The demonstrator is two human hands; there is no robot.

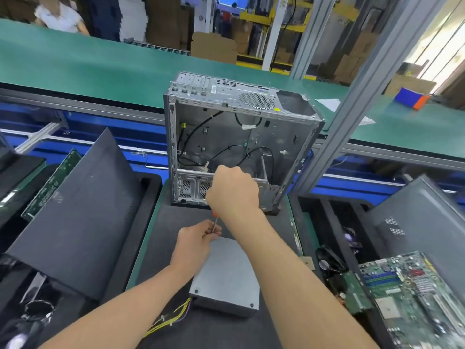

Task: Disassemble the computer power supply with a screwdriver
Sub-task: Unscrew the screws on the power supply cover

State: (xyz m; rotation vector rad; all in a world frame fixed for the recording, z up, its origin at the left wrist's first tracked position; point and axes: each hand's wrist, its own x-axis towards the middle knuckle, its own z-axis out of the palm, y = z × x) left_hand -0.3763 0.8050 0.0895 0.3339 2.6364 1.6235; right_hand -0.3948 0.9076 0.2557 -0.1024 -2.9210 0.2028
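Black mat (186, 212), green conveyor (75, 61), perhaps cardboard boxes (214, 47) behind

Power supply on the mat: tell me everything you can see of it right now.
The power supply is a closed grey sheet-metal box lying flat on the black mat. Two dark screws show at its near top corners. A yellow cable bundle with white ties leaves its near left side. At its far corner the left hand pinches the screwdriver shaft while the right hand grips the handle; the tip is hidden.
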